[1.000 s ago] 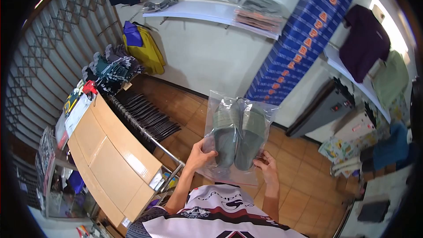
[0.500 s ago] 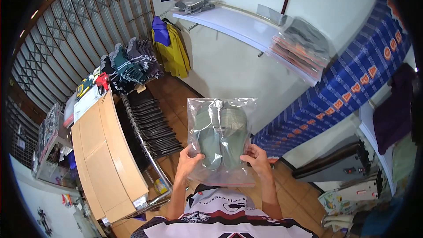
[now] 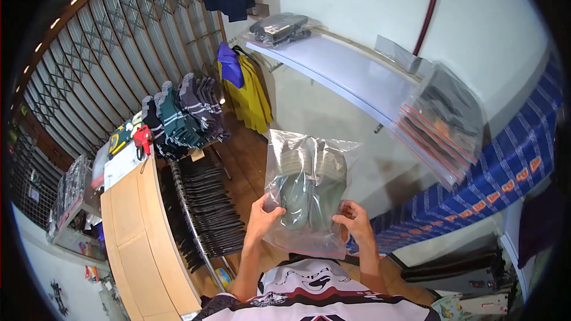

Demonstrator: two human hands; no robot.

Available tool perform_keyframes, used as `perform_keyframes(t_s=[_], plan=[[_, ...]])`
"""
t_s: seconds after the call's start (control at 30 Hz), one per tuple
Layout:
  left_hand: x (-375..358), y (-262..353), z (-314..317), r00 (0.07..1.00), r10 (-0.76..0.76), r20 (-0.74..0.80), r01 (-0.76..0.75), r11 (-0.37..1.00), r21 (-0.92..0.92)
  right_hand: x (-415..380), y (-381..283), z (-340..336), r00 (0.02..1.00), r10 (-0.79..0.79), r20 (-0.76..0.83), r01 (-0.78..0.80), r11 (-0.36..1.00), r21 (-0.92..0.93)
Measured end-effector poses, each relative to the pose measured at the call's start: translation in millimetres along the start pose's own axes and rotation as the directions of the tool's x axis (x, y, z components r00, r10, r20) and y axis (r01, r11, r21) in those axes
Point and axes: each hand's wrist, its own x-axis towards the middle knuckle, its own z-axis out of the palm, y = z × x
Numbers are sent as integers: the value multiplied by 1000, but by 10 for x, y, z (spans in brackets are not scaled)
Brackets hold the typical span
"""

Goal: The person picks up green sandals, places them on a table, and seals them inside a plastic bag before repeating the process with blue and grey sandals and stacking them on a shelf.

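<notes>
In front of my chest I hold up a clear plastic bag [image 3: 351, 154] with a pair of green slide sandals [image 3: 295, 199] inside, soles toward my body and straps at the far end. My left hand [image 3: 263, 217] pinches the bag's left edge, thumb on top beside one sandal. My right hand [image 3: 355, 223] pinches the right edge in the same way, its other fingers curled behind the plastic. The bag's red-lined edge hangs nearest my shirt.
A white wall shelf [image 3: 333, 62] ahead carries stacked bagged items [image 3: 443, 122] at its right end. To my left stand a wooden counter [image 3: 140, 232], a rail of black hangers [image 3: 208, 208] and folded socks [image 3: 184, 110]. A blue lettered cloth [image 3: 476, 190] hangs on the right.
My view has turned left, so the shelf and blue cloth sit further right and lower. The bag with the sandals stays in both hands, slightly more to the right in view.
</notes>
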Motion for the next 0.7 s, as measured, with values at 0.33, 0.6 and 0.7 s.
perform_keyframes(t_s=[0.33, 0.6, 0.7], plan=[[1152, 235, -299, 974, 54, -220, -56, 998, -2, 1709, -127, 369, 981, -39, 192, 25, 997, 75], [2492, 672, -367, 959, 161, -233, -167, 986, -9, 2982, -675, 555, 973, -158, 166, 153, 987, 42], [2857, 881, -356, 936, 231, -266, -252, 966, -49, 3283, -978, 681, 965, -206, 165, 198, 978, 64]])
